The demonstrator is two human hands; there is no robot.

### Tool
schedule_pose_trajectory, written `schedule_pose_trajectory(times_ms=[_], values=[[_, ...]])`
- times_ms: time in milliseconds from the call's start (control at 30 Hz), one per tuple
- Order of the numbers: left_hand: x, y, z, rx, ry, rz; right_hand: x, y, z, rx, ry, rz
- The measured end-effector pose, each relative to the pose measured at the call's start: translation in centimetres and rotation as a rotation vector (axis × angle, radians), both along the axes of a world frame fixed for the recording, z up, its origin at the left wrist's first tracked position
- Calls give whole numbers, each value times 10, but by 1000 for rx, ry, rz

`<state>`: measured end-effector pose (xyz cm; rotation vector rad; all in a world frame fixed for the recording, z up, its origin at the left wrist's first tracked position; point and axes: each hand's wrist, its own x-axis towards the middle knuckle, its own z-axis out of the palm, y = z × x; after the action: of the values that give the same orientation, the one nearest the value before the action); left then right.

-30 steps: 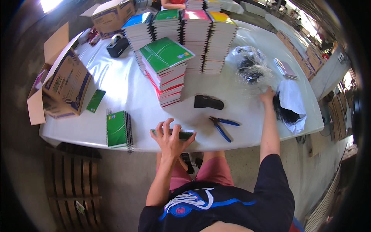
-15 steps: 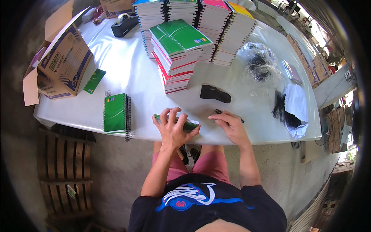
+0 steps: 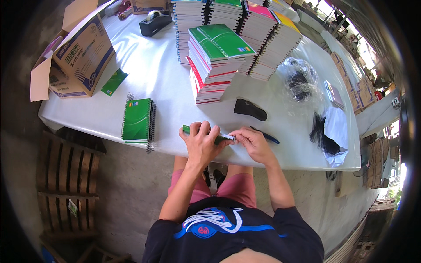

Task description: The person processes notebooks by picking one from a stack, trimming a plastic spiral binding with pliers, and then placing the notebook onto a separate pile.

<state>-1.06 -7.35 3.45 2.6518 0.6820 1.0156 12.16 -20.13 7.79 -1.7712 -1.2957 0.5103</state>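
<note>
At the table's front edge, my left hand (image 3: 202, 142) wraps over a green-covered notebook (image 3: 223, 139), holding it on edge. The fingers of my right hand (image 3: 253, 144) are pinched together at the notebook's right end; whatever lies between the fingertips is too small to make out. Just beyond the right hand lies a slim tool with dark blue handles (image 3: 266, 135), probably pliers. A black elongated object (image 3: 251, 109) rests farther back. To the left lie green spiral-bound notebooks (image 3: 137, 120) in a small pile.
A stack of green and red covered books (image 3: 221, 41) stands mid-table, before taller notebook stacks (image 3: 280, 39). At left are an open cardboard box (image 3: 81, 61), a green card (image 3: 115, 82) and a tape dispenser (image 3: 155, 23). Clear plastic (image 3: 302, 81) and black coils (image 3: 326, 136) lie right.
My right hand has moved left from beside the blue-handled tool to the notebook's right end. The tool stays on the table. The view has shifted and tilted slightly.
</note>
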Motion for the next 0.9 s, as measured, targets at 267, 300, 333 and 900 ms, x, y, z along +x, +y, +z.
schedule_pose_trajectory(times_ms=[267,300,333,900], values=[[-4,4,-3,-3,55,-29,1,-1,18,-190,364,-29],[-5,5,-4,-16,54,-32,1,-4,21,-177,438,-36],[-6,5,-3,-31,52,-42,1,-8,19,-140,241,-8],[-8,10,2,-50,-125,-140,81,1,-25,-204,-951,-291]])
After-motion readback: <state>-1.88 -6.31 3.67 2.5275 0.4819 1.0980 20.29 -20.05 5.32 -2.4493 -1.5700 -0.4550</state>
